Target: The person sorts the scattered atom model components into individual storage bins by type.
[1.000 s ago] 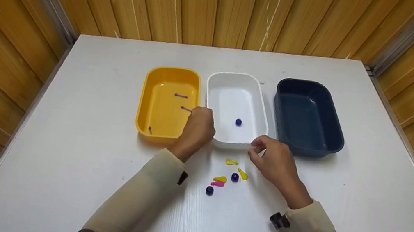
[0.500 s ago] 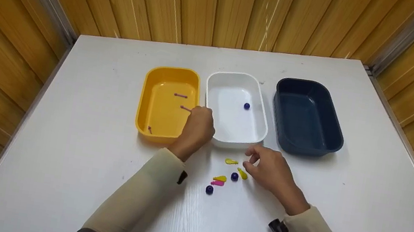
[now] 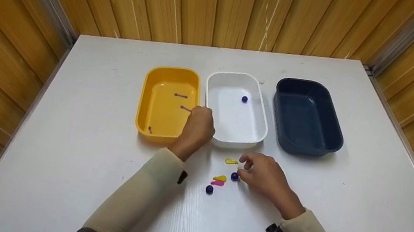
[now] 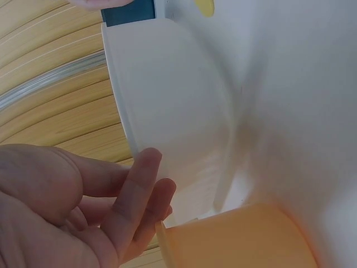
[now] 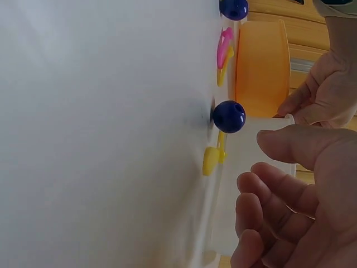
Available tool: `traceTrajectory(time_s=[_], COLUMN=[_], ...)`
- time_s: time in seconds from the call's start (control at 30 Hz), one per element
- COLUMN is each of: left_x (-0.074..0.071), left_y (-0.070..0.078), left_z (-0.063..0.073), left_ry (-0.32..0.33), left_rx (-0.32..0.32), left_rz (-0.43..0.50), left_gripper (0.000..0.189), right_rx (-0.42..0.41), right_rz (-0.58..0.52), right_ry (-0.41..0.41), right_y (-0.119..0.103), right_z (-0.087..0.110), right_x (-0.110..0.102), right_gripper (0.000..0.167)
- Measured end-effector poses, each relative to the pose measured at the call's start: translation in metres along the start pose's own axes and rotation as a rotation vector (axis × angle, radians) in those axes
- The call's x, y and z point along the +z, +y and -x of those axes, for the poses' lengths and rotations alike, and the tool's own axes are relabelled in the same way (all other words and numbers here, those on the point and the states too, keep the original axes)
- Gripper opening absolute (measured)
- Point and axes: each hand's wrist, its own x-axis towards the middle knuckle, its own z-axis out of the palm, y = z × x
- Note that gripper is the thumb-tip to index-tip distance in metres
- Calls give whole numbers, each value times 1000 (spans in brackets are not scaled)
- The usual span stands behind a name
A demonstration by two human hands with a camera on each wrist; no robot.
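Note:
My right hand (image 3: 263, 177) hovers over a small group of pieces, its thumb and fingers apart around nothing. Close by its thumb is a dark blue bead (image 5: 229, 116) with a hole, beside a yellow teardrop-shaped piece (image 5: 210, 161). Another dark blue bead (image 3: 209, 190) lies nearer me, below a pink piece (image 3: 217, 183) and a yellow teardrop piece (image 3: 220, 178). My left hand (image 3: 199, 127) rests with loosely bent fingers where the rims of the yellow bin (image 3: 144, 102) and white bin (image 3: 264, 119) meet. One blue bead (image 3: 244, 99) sits inside the white bin.
Several purple sticks, one of them a short rod (image 3: 181, 95), lie in the yellow bin. A dark navy bin (image 3: 335, 132) stands right of the white one. All sit on a white table (image 3: 94, 90) before wood-panelled walls (image 3: 196, 2).
My right hand has drawn back from the white bin's front edge toward me, over the loose pieces. The bead inside that bin has rolled farther back. My left hand has stayed put.

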Motion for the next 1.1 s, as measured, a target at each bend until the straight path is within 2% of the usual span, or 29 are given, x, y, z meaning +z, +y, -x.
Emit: traceTrajectory(time_s=[0.37, 0.87, 1.1], left_x=[-1, -2, -1], left_y=[1, 2, 1], left_z=[-1, -1, -2], left_ry=[-8, -53, -55], left_rx=[-1, -46, -42], left_rz=[-32, 3, 8], left_gripper=[25, 27, 27], right_rx=[-2, -8, -1], right_rz=[-12, 1, 3], right_ry=[-21, -73, -88], right_y=[-2, -7, -9], right_z=[4, 5, 6], right_x=[12, 15, 17], right_gripper=[15, 11, 12])
